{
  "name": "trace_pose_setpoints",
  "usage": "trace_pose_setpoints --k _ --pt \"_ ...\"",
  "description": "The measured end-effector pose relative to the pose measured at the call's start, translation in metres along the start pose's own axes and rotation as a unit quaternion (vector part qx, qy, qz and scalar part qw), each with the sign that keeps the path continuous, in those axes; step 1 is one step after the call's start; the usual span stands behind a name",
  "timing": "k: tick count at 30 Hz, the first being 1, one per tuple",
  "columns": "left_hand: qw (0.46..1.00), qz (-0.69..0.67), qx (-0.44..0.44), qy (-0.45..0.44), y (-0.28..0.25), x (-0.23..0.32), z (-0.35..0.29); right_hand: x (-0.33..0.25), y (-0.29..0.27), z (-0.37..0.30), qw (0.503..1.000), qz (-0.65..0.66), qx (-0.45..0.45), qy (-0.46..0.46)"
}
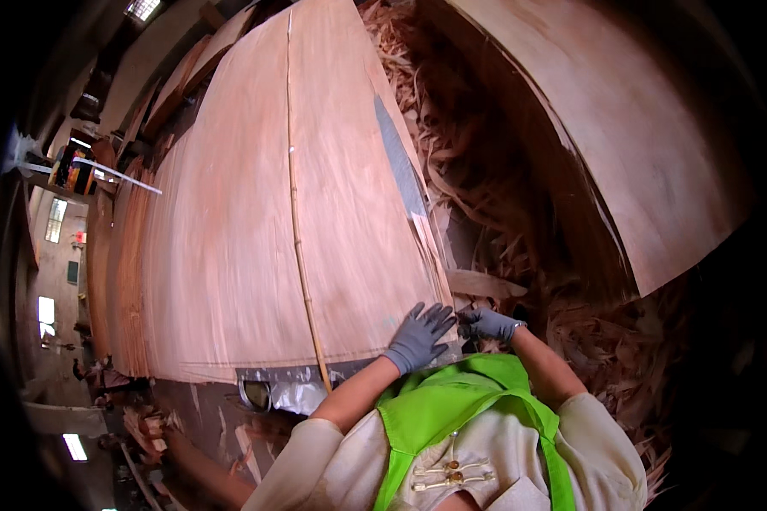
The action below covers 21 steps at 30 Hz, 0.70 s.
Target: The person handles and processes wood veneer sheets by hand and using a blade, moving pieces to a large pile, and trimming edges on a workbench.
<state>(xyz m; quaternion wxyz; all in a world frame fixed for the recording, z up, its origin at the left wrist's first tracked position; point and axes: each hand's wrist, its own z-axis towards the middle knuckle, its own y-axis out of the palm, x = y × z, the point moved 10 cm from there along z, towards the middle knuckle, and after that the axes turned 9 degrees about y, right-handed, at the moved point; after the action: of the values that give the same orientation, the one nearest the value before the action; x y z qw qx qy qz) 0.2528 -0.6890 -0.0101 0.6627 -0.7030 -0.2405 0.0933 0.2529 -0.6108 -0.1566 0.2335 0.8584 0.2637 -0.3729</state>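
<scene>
gloved hands [419, 337] on veneer sheet [256, 221]

veneer sheet [256, 221] bare but for thin stick [296, 230]; scrap heap [486, 196] crowding right

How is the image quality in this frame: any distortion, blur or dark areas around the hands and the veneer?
Head view: strong fisheye bend, black corners; the veneer sheet and thin stick curve toward the rim. Light is warm and dim; scraps at right sit in shadow. Both gloved hands, left hand and right hand, are fairly sharp; windows at left glare.
</scene>
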Motion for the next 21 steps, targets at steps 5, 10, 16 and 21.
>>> trace_pose_setpoints --k 5,10,16,21 --pt "0.999 -0.009 -0.030 -0.022 0.005 0.000 -0.002 0.002 0.016 -0.016 0.987 0.143 -0.026 0.063" --pt "0.998 -0.017 -0.049 -0.026 0.005 -0.003 0.007 0.043 -0.005 0.022 0.980 0.196 0.032 0.028" --pt "0.998 -0.020 -0.044 -0.031 0.008 -0.011 0.012 0.062 -0.062 0.041 0.984 0.052 0.170 0.009" --pt "0.995 -0.053 -0.050 -0.068 0.008 -0.018 0.014 0.046 -0.108 0.048 0.935 -0.169 0.292 -0.105"
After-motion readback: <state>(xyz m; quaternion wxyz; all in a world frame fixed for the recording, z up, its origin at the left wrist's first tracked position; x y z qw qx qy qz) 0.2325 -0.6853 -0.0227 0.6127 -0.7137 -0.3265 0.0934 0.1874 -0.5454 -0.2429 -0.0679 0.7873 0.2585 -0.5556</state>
